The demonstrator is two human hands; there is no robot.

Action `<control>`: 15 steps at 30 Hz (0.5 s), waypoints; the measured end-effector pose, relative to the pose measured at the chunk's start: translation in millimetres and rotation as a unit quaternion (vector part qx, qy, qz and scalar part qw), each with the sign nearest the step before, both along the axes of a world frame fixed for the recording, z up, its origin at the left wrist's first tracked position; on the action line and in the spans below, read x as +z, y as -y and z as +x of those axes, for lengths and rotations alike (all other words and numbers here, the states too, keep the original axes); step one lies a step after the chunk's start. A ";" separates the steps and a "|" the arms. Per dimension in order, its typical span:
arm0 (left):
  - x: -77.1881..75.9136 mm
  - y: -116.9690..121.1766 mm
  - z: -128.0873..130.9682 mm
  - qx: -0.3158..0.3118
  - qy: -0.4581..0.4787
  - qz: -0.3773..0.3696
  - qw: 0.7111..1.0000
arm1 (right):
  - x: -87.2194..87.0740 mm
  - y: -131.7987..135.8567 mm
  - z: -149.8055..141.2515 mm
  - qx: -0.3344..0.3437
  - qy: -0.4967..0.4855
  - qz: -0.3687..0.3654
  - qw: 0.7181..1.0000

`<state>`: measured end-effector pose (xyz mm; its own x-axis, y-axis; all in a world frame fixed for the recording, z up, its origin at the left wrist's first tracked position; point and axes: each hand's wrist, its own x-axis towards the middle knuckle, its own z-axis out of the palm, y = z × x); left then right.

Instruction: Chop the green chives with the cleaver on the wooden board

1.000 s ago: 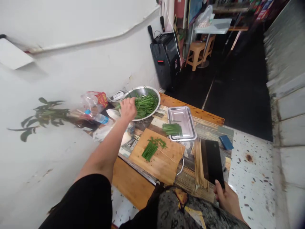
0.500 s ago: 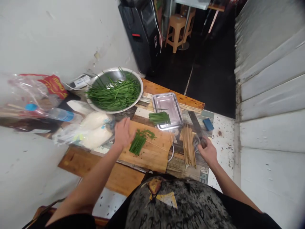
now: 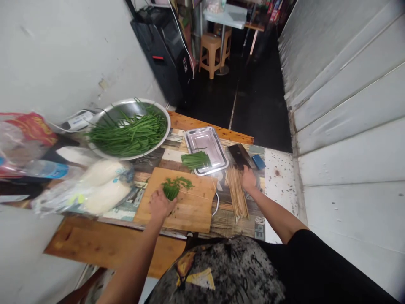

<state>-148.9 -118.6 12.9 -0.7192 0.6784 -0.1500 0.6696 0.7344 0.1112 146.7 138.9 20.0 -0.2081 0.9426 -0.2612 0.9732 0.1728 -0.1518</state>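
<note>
My left hand (image 3: 160,205) is on the cutting board (image 3: 193,211), its fingers closed round a short cut bundle of green chives (image 3: 171,192). Small chopped bits (image 3: 183,182) are scattered at the bundle's far end. A thin skewer lies across the board to the right. To the right of the board, my right hand (image 3: 249,179) is closed at the handle end of a cleaver (image 3: 239,156), whose broad dark blade faces up near the tabletop. The hand covers most of the handle. Beside that hand lies a bundle of bamboo skewers (image 3: 237,192).
A steel bowl of long chives (image 3: 128,133) stands back left. Behind the board, a metal tray (image 3: 207,145) carries a cut chive bundle (image 3: 195,160). A blue block (image 3: 258,161) sits beyond the cleaver. Bagged white food (image 3: 106,185) and a bottle (image 3: 47,169) lie left.
My left hand has gone from the board's left edge onto the chives and closed round them. The cleaver has turned from edge-on to broadside. The camera view has shifted right.
</note>
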 end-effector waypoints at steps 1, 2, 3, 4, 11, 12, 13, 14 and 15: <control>0.7 -1.7 0.5 0.002 -0.001 -0.004 1.000 | -3.0 0.1 1.8 0.004 0.001 0.001 1.000; 0.5 -3.3 1.3 0.006 -0.003 -0.009 1.000 | -5.6 0.5 3.6 0.006 0.000 0.001 1.000; -0.4 -4.7 2.2 0.013 -0.002 -0.015 1.000 | -8.1 1.1 5.2 0.008 -0.002 0.001 1.000; -1.9 -5.9 3.0 0.022 0.000 -0.020 1.000 | -10.2 2.0 6.7 0.010 -0.005 0.000 1.000; -11.3 -4.0 4.3 0.061 0.019 0.022 0.998 | -7.2 7.7 14.2 0.003 -0.088 -0.045 0.995; -10.5 -2.8 4.5 0.073 0.029 0.032 0.996 | -3.8 7.4 13.5 -0.001 -0.104 -0.051 0.993; -8.8 -1.7 4.8 0.086 0.041 0.041 0.995 | -0.4 7.0 11.5 -0.006 -0.119 -0.057 0.991; -6.0 -1.1 5.3 0.092 0.055 0.048 0.993 | 2.7 6.9 7.8 -0.009 -0.132 -0.063 0.989; -1.7 -1.3 5.7 0.094 0.070 0.057 0.991 | 5.0 7.4 2.2 -0.013 -0.149 -0.074 0.986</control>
<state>-143.2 -117.3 11.3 -0.8122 0.5524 -0.1873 0.4937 0.8221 0.2836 148.9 131.5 25.0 -0.2732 0.9043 -0.3280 0.8855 0.1032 -0.4530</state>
